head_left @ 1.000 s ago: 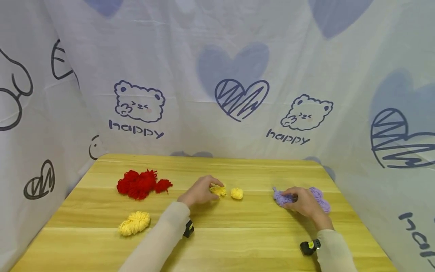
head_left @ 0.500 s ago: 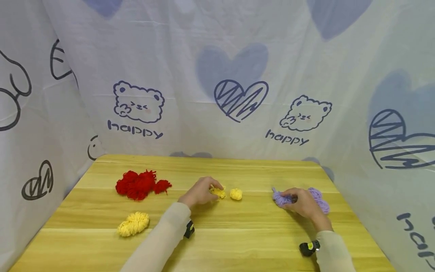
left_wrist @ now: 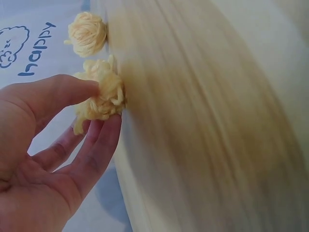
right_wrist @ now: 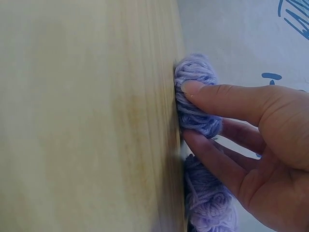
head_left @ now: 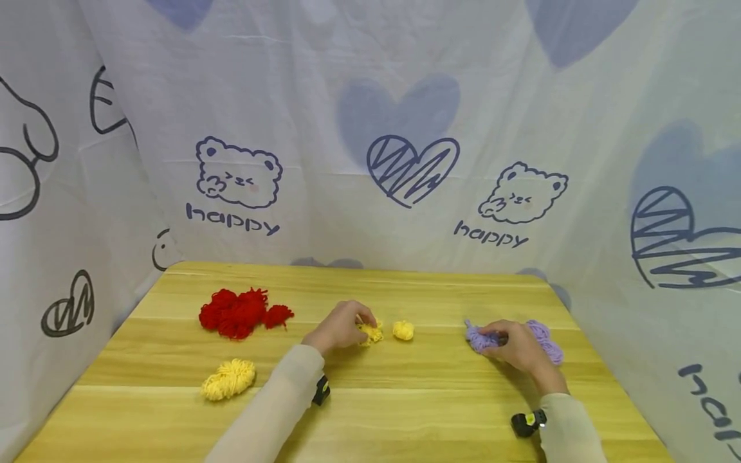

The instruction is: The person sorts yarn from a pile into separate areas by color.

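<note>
My left hand (head_left: 343,326) pinches a small loose bundle of yellow yarn (left_wrist: 104,92) between thumb and fingers, on the table. Just beyond it, apart, lies a small round ball of yellow yarn (head_left: 402,330), also in the left wrist view at the top. On the right, my right hand (head_left: 517,345) holds a bundle of purple yarn (right_wrist: 195,104), the thumb on one face and fingers on the other. Behind that hand is a second purple yarn bundle (head_left: 544,341), partly covered by it in the head view.
A red yarn heap (head_left: 236,314) with a smaller red tuft (head_left: 278,316) beside it lies at the back left of the wooden table (head_left: 422,411). An oval yellow skein (head_left: 229,379) sits nearer, left of my left forearm. Printed cloth (head_left: 324,212) hangs around the table.
The thumb and fingers of my left hand have drawn closer together on the loose yellow bundle, which has shifted slightly left. My right hand keeps its place on the purple yarn.
</note>
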Demonstrator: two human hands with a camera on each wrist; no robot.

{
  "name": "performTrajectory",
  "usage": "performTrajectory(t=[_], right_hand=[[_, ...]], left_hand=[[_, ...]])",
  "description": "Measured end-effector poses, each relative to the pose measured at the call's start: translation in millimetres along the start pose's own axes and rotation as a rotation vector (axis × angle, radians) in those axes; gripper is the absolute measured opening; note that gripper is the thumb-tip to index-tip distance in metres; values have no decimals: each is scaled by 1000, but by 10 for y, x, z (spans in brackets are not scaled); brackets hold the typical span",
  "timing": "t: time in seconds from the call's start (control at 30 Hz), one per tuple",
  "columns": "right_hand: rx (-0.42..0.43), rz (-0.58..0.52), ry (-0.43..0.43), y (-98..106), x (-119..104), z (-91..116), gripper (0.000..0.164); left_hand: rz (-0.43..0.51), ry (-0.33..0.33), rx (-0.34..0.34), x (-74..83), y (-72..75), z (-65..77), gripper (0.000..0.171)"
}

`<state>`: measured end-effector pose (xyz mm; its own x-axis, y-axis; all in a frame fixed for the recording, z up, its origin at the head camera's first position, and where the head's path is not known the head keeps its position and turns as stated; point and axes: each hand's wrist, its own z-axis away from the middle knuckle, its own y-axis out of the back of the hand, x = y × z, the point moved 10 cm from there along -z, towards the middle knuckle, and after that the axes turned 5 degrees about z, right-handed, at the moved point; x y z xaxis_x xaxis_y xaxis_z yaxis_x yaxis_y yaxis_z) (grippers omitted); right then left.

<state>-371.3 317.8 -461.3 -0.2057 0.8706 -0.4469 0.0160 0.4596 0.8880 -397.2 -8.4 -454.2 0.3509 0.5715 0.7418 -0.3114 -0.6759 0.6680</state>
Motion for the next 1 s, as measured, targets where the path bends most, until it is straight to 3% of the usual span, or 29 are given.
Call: performTrajectory(t=[0.77, 1.0], right_hand=[[-2, 6, -17, -15, 54, -20, 33], [-4, -3, -11, -22, 60, -28, 33]], left_hand=[[62, 28, 50, -23, 250, 189, 23], [38, -5, 42, -18, 323, 271, 21]])
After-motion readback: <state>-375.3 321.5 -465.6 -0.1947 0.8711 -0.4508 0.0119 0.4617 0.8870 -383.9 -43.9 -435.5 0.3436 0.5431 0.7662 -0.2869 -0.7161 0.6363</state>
